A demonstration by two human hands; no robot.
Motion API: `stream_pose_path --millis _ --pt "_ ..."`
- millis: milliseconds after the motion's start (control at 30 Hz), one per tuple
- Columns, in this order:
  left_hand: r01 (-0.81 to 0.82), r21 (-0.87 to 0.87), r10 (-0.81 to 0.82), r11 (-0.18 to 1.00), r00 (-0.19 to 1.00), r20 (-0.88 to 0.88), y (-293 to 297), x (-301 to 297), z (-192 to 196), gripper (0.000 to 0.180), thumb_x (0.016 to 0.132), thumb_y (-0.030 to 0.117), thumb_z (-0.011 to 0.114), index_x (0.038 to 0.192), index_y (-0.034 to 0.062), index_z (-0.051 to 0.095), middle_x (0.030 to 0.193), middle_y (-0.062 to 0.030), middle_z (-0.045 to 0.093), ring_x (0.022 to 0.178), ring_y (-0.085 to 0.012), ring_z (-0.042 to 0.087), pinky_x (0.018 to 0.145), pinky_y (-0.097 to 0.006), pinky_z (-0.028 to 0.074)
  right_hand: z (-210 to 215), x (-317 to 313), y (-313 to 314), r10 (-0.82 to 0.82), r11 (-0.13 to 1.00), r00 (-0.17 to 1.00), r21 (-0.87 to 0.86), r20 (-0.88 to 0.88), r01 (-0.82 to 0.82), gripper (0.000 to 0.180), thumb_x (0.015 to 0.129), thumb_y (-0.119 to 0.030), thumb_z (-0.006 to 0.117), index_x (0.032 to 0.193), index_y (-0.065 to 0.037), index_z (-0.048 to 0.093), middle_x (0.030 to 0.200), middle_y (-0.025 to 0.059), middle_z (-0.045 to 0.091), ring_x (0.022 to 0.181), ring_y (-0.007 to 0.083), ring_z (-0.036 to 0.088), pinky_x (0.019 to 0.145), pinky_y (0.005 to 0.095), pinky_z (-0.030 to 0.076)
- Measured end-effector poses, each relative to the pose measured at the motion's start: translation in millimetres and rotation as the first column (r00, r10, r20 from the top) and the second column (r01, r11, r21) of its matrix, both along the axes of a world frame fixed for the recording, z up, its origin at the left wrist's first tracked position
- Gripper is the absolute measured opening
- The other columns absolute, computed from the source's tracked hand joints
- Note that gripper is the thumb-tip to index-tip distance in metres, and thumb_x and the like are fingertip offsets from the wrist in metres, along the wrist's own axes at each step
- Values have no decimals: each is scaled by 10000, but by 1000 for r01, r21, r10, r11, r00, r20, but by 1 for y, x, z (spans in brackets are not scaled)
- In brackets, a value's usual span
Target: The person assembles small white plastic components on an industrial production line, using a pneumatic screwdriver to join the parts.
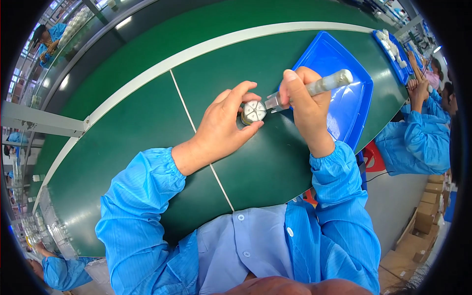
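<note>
My left hand (221, 120) grips a small round piece (253, 112) between thumb and fingers, just above the green tabletop (265, 167). Its pale top is divided by dark lines into several wedge-shaped sections. In my right hand (312, 110) is a thick pen-like tool (330, 82) with a cloudy, see-through barrel and a rounded pale end. The tool slants down to the left. Its squarish clear or metallic front end reaches the right edge of the round piece; whether they touch, I cannot tell.
A blue tray (324, 49) lies beyond and right of my right hand. Farther right, a smaller blue tray (404, 73) holds white pieces near a co-worker in a blue sleeve (418, 140). A white rail (236, 37) borders the table's far side. Cardboard boxes (423, 216) stand at lower right.
</note>
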State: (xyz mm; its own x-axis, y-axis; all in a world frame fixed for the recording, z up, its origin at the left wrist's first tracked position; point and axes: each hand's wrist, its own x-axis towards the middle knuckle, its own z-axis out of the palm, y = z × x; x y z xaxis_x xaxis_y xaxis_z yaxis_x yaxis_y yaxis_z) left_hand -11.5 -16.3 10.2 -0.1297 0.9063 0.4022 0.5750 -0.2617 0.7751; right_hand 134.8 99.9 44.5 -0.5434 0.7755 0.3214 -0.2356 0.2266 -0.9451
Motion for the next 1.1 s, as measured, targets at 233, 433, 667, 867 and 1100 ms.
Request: stream_pose_path --millis 233,433,667,867,1100 --pt "48 -22 -49 999 999 -21 3 -4 -6 799 741 56 808 1419 62 385 1218 -113 671 1075 -289 627 912 -359 519 -9 -4 5 35 997 995 67 95 -41 342 972 -161 630 667 -74 503 598 -18 536 562 40 473 492 230 362" --pt "-66 33 71 997 980 -188 3 3 1 722 749 130 813 1351 39 426 1048 -132 645 973 -320 608 823 -416 520 -11 -6 3 71 996 993 53 98 -77 327 967 -163 637 682 -67 509 596 -16 529 561 42 473 493 230 368" --pt "-96 -10 96 995 995 -37 0 2 -6 755 742 99 818 1379 55 415 1092 -111 670 936 -235 628 845 -352 523 -1 2 6 31 999 999 9 -25 -31 332 975 -141 614 671 -90 490 603 -9 537 553 45 477 494 230 363" --pt "25 -60 -20 998 997 71 0 -2 -2 748 763 28 739 1410 58 365 1201 -127 675 1068 -279 658 946 -356 511 -5 -3 5 63 997 997 36 46 -64 330 975 -150 616 675 -84 496 607 -13 537 557 42 470 490 233 351" --pt "31 -62 -29 998 999 39 2 -4 -4 735 761 21 731 1404 56 377 1209 -136 669 1098 -298 656 967 -370 509 -7 -4 6 84 995 996 49 26 -85 324 975 -144 616 678 -76 503 603 -18 534 559 38 467 492 231 352"
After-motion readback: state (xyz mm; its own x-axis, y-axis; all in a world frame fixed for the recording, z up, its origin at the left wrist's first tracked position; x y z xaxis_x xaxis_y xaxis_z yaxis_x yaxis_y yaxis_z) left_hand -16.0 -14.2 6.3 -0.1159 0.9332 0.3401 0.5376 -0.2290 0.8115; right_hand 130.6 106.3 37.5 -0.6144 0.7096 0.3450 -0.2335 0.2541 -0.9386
